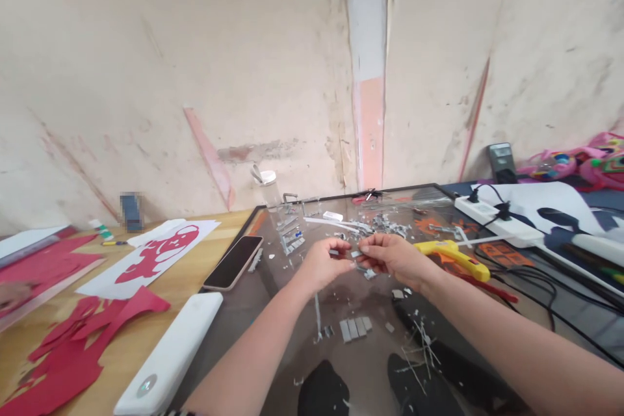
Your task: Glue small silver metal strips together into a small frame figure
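Observation:
My left hand (325,262) and my right hand (390,255) meet over a dark glass panel (273,286), fingers pinched together. Between the fingertips is a small grey plastic piece (351,255), held by both hands. More small grey pieces (355,327) lie in a row on the glass just below my hands, and a heap of grey sprue scraps (380,224) lies beyond them.
A phone (233,262) and a white power bank (170,357) lie left of my arms. A yellow glue gun (453,257), a white power strip (497,220) and black cables are on the right. Red paper cutouts (78,344) cover the wooden table at left. A clear bottle (269,188) stands by the wall.

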A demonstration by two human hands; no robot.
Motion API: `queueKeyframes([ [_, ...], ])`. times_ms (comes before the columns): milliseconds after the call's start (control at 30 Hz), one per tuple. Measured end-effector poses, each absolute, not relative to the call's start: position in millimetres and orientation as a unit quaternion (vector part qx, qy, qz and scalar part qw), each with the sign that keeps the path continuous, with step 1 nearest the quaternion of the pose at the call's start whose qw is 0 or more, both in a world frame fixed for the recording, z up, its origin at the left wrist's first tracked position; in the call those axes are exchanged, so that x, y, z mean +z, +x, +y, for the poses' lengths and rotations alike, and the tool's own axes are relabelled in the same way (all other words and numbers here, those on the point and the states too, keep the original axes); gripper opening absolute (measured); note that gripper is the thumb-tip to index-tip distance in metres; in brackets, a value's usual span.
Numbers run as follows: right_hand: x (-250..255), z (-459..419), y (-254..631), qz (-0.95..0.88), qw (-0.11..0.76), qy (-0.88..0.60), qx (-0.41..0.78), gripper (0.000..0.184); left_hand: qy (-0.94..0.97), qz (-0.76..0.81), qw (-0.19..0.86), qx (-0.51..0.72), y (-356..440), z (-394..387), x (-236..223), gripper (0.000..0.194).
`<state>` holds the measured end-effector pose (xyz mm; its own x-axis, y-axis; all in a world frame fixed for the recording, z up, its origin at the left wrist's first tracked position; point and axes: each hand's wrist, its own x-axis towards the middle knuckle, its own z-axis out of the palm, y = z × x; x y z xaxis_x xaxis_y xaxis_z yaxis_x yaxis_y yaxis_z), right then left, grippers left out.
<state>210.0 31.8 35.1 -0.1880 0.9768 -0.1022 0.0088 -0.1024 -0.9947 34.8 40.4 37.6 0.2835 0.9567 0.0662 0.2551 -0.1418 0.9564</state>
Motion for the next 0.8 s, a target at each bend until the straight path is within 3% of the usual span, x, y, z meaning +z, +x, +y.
queueKeyframes([
  [233, 28, 36, 209, -0.630, 0.344, -0.542, 0.437, 0.009, 0.700, 0.460, 0.436, 0.329, 34, 45, 15, 0.021],
  [533, 51, 107, 250, -0.724, 0.204, -0.649, 0.111, 0.015, 0.740, 0.474, 0.315, 0.358, 22, 38, 8, 0.015],
  [800, 33, 125, 217, -0.726, 0.032, -0.687, 0.011, 0.015, 0.674, 0.427, 0.432, 0.421, 26, 37, -1, 0.016],
])
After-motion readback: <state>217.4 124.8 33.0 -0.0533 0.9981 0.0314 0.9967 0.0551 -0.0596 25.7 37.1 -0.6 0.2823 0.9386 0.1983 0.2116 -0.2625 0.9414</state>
